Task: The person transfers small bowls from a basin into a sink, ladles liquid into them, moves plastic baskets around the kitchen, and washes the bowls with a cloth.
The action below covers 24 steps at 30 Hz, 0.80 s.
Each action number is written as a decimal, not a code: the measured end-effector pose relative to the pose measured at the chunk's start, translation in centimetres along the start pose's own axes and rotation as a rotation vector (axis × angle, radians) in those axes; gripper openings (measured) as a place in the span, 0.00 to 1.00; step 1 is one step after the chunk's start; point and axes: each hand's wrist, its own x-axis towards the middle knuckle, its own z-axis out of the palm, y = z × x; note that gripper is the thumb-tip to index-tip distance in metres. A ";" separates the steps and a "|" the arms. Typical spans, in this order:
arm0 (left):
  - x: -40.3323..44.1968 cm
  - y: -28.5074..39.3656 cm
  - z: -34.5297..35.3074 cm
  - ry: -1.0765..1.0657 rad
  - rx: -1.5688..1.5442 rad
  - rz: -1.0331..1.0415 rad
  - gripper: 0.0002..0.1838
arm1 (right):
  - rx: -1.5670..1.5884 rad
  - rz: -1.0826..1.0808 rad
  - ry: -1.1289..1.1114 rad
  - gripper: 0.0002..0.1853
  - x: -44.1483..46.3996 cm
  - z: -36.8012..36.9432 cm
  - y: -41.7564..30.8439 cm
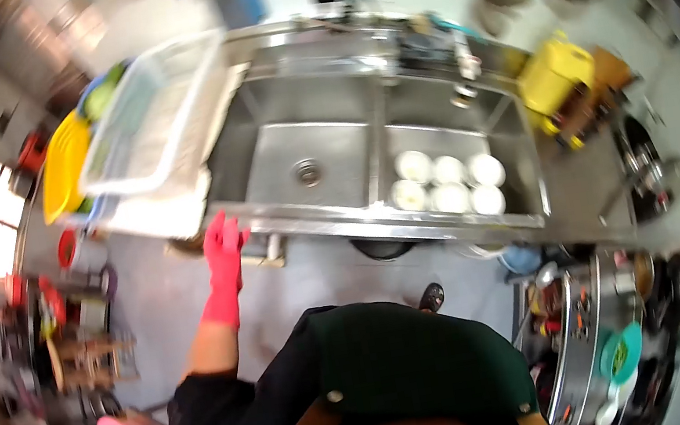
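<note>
Sink (314, 214), long axis crosswise; left hand (224, 241) near rim, fingers (219, 222) slightly parted

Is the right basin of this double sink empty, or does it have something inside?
Not empty: six round white dishes sit in the right basin.

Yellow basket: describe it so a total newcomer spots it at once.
Find the steel double sink, then the big whitish see-through tub left of it. The yellow basket sits just beyond the tub's left side. Its bright yellow sets it apart from the pale tub.
</note>
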 end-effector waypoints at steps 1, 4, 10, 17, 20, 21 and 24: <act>0.6 2.5 -0.8 0.104 -0.075 -0.025 0.30 | -0.104 -0.055 -0.016 0.08 -1.6 0.2 -2.2; 6.7 3.1 -5.7 0.258 -0.271 0.000 0.26 | -0.382 -0.274 -0.077 0.09 -5.8 1.3 -9.4; 14.1 7.2 -10.3 0.267 -0.619 0.020 0.20 | -0.720 -0.759 -0.279 0.12 -10.2 8.4 -24.2; 13.9 14.1 -9.0 0.091 -0.741 0.034 0.28 | -0.845 -1.058 -0.833 0.16 -5.2 27.9 -37.9; 15.7 16.1 -8.6 -0.042 -0.787 0.022 0.29 | -0.959 -1.022 -0.987 0.19 -5.2 37.7 -42.3; 16.4 16.7 -8.6 -0.080 -0.805 0.025 0.29 | -0.977 -1.050 -1.016 0.21 -4.7 40.9 -42.8; 16.5 19.3 -7.1 -0.051 -0.736 0.057 0.29 | -1.031 -1.109 -1.040 0.23 -3.8 48.4 -44.2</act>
